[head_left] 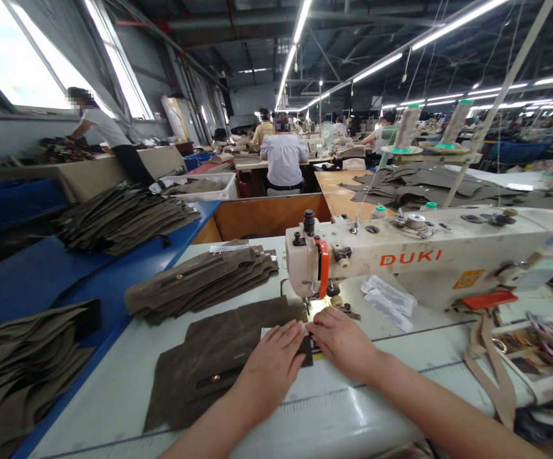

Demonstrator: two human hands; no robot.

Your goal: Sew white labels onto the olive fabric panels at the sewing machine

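Head view: one dark fabric workpiece (214,357) on the tabletop (109,382) at one sewing machine (410,248), looks partway done, left hand (274,357) laid flat, fingers extended, right hand (341,341) bunched near its edge (grip clamped or not, can't tell), one stack (200,280) behind, sewn or unsewn unclear.

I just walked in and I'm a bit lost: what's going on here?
A person is working at a sewing machine. Their left hand rests on a dark fabric piece; their right hand is at its edge, close to the lit needle area. Whether the right fingers pinch anything is unclear. Similar-looking pieces lie stacked beyond it.
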